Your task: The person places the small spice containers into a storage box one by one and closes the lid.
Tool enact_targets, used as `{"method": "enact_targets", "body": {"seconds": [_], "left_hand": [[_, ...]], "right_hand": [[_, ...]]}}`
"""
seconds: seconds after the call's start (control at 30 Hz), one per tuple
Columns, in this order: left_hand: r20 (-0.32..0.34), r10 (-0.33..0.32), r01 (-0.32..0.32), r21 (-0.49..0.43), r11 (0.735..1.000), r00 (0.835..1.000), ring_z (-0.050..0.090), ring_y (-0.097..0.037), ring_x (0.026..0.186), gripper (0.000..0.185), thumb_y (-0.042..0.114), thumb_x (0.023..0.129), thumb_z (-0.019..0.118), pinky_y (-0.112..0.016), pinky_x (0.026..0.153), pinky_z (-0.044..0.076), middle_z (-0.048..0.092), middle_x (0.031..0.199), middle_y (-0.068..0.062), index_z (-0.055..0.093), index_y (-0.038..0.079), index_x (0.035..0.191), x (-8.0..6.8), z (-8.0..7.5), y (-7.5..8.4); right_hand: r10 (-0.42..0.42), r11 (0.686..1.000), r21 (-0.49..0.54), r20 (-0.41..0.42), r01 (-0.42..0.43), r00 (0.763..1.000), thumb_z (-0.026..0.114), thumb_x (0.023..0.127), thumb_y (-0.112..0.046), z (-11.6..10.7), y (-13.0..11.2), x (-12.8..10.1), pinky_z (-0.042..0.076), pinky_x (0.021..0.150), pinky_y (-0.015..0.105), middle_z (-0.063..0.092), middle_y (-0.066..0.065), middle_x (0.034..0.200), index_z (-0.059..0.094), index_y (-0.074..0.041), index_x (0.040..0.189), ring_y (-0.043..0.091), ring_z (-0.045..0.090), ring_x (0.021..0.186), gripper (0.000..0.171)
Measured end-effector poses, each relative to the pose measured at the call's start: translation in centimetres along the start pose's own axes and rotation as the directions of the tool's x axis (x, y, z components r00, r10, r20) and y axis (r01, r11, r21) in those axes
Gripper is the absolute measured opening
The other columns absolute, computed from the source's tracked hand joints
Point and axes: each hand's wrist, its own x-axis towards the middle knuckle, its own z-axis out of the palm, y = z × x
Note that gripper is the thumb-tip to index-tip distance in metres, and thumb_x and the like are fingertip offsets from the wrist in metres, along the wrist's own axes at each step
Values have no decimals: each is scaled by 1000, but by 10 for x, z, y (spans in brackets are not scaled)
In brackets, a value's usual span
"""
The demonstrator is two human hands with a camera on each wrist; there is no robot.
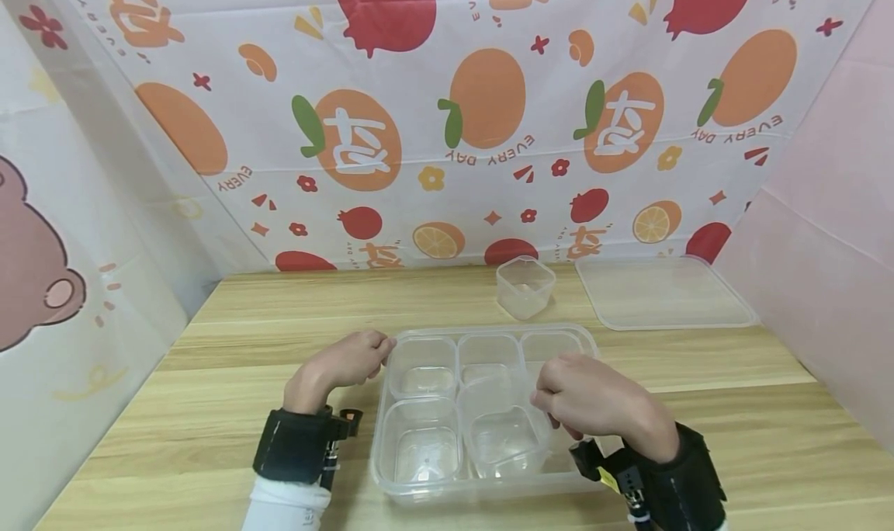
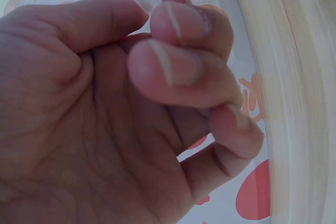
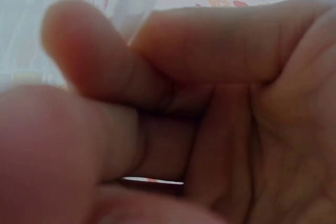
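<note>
A large clear plastic container holds several small clear boxes set in rows. My left hand is at its back left corner, thumb and fingertips pinching the rim; in the left wrist view the other fingers curl loosely. With thumb and forefinger, my right hand pinches the side wall of a small clear box in the front middle. That box sits slightly tilted and higher than the front left box. In the right wrist view its translucent wall runs down between thumb and forefinger.
Behind the container, one more small clear box stands on the wooden table. A flat translucent lid lies at the back right. A fruit-print cloth hangs along the table's back edge.
</note>
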Motion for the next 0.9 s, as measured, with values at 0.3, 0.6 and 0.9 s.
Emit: {"method": "enact_targets", "body": {"seconds": [0.3,0.6,0.9], "left_hand": [[2,2,-2,-8,1000,1000,42,-19,59,31,18,109,38,-33,58,36,46,67,-4,63,0,104,0,-1,-1],[1,9,-9,-24,1000,1000,41,-17,58,34,17,110,37,-33,57,36,45,65,-2,66,1,103,1,0,-3],[6,3,-3,-24,1000,1000,41,-18,58,34,18,110,37,-33,57,36,45,66,-3,64,0,103,1,0,-2]], "right_hand": [[-26,999,-35,18,27,999,58,99,-9,3,0,5,41,58,26,47,-10,42,62,-14,60,8,49,41,40],[-19,999,-48,45,21,999,59,98,-7,6,3,9,39,57,26,48,-8,41,62,-15,56,9,50,42,43],[4,998,-67,55,0,998,59,97,-6,8,4,13,33,51,24,46,-8,42,59,-13,56,8,46,40,42]]}}
